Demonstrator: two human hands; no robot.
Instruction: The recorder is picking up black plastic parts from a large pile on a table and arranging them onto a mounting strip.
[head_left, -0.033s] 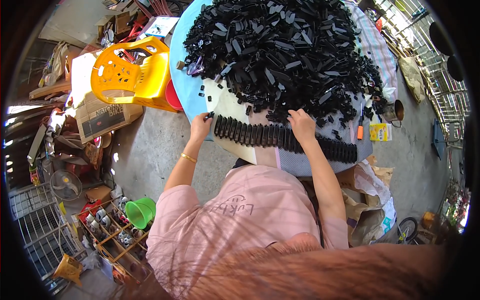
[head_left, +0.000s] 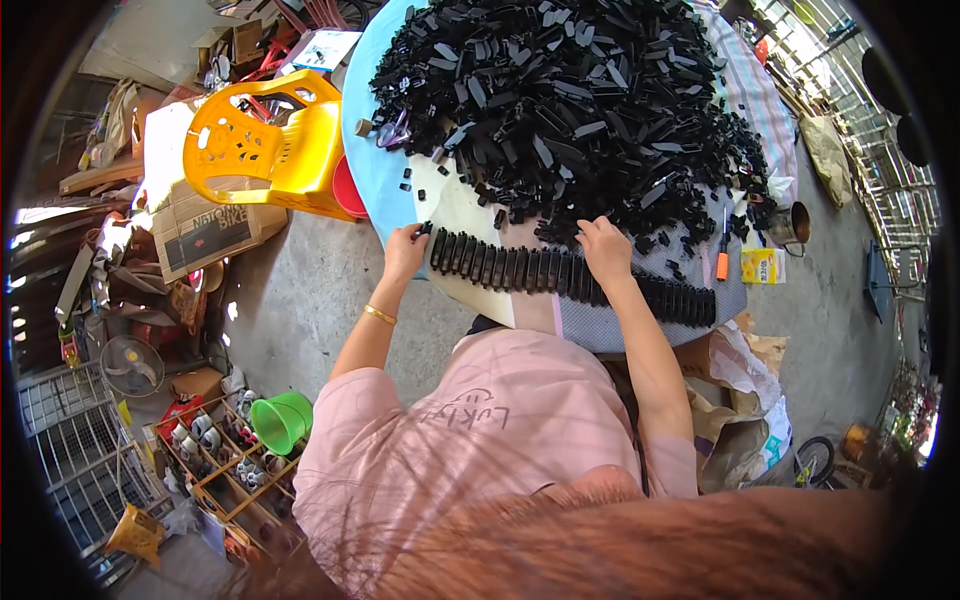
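Observation:
A long row of black plastic pieces (head_left: 500, 268), set upright side by side, runs along the near edge of the table. At its left end my left hand (head_left: 405, 252) pinches a small black plastic piece (head_left: 427, 228) between thumb and fingertips. My right hand (head_left: 606, 250) reaches over the row to the near edge of a big heap of loose black plastic pieces (head_left: 560, 100). Its fingertips are drawn together among small dark parts; what they hold is too small to make out. Several tiny black pieces (head_left: 421, 196) lie scattered left of the heap.
On the table's right lie an orange-handled screwdriver (head_left: 722, 262) and a yellow packet (head_left: 763, 266), with a metal cup (head_left: 797, 222) at the rim. A yellow plastic chair (head_left: 265, 150) and a red bucket (head_left: 347, 190) stand left. Paper sacks (head_left: 735, 400) sit below the table's right side.

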